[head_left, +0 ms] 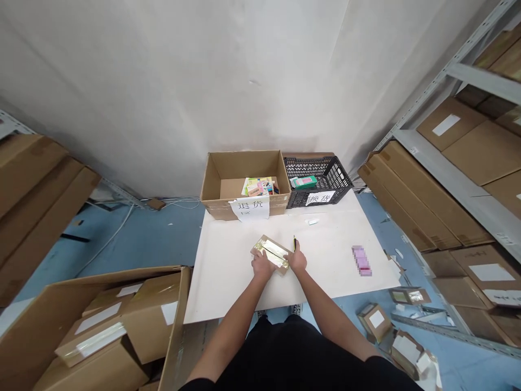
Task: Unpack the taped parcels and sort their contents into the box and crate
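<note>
A small taped cardboard box [273,252] lies at a slant on the white table. My left hand [261,265] grips its left end, fingers closed over the near edge. In my right hand [298,259] is a slim yellow-green and black box cutter [294,244], its end pointing away from me. The fingers of that hand also touch the right end of the box. Shiny clear tape with a dark line along it covers the top of the box. The blade itself is too small to make out.
Behind stand an open cardboard carton [220,205] with small packets and a black plastic crate [342,187] with a green box. A blurred purple item [361,260] lies right on the table [228,271]. A large carton [185,293] of parcels stands left; shelves [431,163] rise right.
</note>
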A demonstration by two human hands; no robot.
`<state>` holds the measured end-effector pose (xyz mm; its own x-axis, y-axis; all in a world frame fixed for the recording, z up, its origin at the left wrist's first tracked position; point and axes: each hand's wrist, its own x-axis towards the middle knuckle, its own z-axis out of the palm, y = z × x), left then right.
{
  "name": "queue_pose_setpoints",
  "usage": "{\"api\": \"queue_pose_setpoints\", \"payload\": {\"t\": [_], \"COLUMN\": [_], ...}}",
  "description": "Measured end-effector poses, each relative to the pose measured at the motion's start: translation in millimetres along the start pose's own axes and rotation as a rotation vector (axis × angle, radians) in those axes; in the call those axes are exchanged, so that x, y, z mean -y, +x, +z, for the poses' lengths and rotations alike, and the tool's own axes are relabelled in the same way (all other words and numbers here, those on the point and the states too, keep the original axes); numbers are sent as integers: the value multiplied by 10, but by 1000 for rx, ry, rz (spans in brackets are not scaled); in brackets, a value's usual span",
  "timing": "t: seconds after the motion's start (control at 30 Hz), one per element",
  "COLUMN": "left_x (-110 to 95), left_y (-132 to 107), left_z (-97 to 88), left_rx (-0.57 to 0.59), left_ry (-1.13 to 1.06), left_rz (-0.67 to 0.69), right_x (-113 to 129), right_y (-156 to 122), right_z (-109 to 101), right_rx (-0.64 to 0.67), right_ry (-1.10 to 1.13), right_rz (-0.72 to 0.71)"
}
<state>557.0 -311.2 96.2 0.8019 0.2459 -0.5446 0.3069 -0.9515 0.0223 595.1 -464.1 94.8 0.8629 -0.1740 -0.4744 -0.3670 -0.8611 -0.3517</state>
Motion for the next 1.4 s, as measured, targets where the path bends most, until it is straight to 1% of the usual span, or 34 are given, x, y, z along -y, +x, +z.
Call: {"api": "queue_pose_setpoints", "payload": {"t": [0.1, 0.2, 0.27, 0.33, 0.4, 0.47, 0.5, 0.57, 0.6, 0.67, 0.8, 0.9, 1.0, 1.1, 1.23, 1.4], "left_x": [-50, -144, -183, -172, -107, -4, 51, 148, 183, 222, 221, 215, 221, 230, 233, 233], "left_y": [-95, -88, -67, -51, -34, -2, 19, 66, 86, 111, 114, 119, 142, 173, 200, 176], "left_z": [50, -25, -99, -168, -222, -248, -247, -213, -182, -106, 16, 48, 68, 101, 133, 115], "left_rx": [38, 114, 143, 155, 142, 107, 88, 64, 63, 64, 39, 34, 27, 9, -16, -15], "left_ry": [19, 48, 62, 70, 79, 91, 93, 84, 76, 66, 57, 38, 36, 39, 72, 101], "left_rz": [-73, -110, -83, -9, 80, 200, 277, 418, 462, 473, 459, 460, 464, 476, 480, 467], "right_x": [47, 44, -20, -153, -343, -553, -648, -791, -834, -868, -826, -788, -777, -800, -867, -982], "right_y": [93, 145, 145, 111, 42, -51, -100, -189, -224, -269, -280, -264, -260, -279, -326, -342], "right_z": [-41, -85, -114, -141, -166, -185, -191, -190, -182, -148, -36, 19, 12, -18, -19, -10], "right_rx": [7, 25, 20, 3, 1, 44, 80, 164, 195, 227, 225, 228, 216, 237, 281, 312], "right_ry": [-16, -12, 72, 270, 550, 816, 913, 1001, 996, 917, 668, 568, 512, 462, 404, 409], "right_rz": [-25, -67, -84, -49, 3, 17, 22, 64, 96, 137, 90, 66, 42, 21, 10, 8]}}
